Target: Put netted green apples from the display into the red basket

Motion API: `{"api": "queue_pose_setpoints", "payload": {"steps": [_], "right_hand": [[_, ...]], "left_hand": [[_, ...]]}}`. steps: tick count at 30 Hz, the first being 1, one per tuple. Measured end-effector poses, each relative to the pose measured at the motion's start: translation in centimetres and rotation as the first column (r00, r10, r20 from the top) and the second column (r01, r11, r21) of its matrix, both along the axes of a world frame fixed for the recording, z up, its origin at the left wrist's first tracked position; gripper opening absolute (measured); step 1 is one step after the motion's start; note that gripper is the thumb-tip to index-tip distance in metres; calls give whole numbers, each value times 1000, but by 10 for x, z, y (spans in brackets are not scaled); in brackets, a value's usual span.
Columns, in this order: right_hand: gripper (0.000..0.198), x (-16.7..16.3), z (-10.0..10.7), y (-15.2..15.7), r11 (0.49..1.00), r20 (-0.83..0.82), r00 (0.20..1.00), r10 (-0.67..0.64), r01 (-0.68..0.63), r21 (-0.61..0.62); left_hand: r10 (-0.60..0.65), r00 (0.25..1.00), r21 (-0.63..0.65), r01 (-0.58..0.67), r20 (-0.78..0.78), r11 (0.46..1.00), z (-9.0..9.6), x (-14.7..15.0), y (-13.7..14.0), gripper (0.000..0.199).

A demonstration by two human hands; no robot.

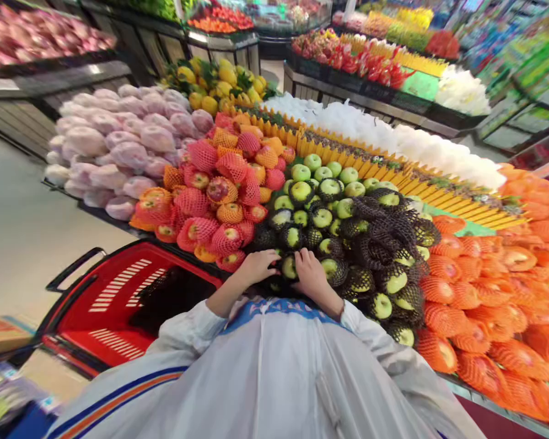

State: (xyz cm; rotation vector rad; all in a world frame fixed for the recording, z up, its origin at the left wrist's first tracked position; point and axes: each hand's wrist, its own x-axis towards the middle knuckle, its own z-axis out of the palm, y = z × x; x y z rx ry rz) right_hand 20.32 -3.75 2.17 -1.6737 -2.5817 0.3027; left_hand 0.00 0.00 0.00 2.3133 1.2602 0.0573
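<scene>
Near the front of a heap of green apples [321, 217], one green apple [289, 267] in a black foam net sits between my two hands. My left hand [260, 267] is at its left side, with fingers curled at the dark netting. From the right, my right hand [311, 272] bends its fingers over the apple's edge. Both hands are closed about this apple, though some fingertips are hidden. Loose black foam nets [379, 235] lie bunched on the apples to the right.
Left of the apples are fruits in red and orange nets [219, 189] and wrapped pale purple fruits [128, 143]. Orange-netted fruits [476, 305] lie to the right. Yellow fencing [348, 155] runs behind. A red shopping basket [119, 292] stands at my left.
</scene>
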Motion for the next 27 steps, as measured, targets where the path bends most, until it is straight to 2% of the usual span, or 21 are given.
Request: {"api": "queue_pose_setpoints", "payload": {"steps": [6,9,12,14,16,18,20,23,27], "right_hand": [[89,-4,-14,0,999,-35,999,31,-31,-6],[87,-4,-13,0,1000,-83,997,8,-8,7],[90,-1,-3,1,998,-143,989,-38,44,39],[91,3,4,3,992,-261,961,-93,111,56],[92,7,10,5,981,-445,883,-149,187,44],[93,12,13,6,971,-613,767,-190,240,-1],[93,17,14,6,961,-707,667,-235,266,-69],[99,23,14,2,937,-768,543,-339,266,-225],[121,27,10,-10,893,-801,398,-447,149,-424]], "left_hand": [[-13,999,-14,14,45,1000,-2,0,0,30],[-21,995,-14,23,96,1000,-1,-1,-1,34],[65,946,-34,-57,317,998,7,-2,-3,48],[145,836,-83,-119,529,989,16,-3,-5,51],[136,732,-97,-95,667,991,27,-1,-8,46],[46,687,-54,-10,725,998,36,2,-10,44],[-42,676,14,47,736,999,42,7,-12,50],[-107,687,105,45,719,993,42,16,-13,63],[-81,661,85,25,746,996,37,22,-14,65]]}}
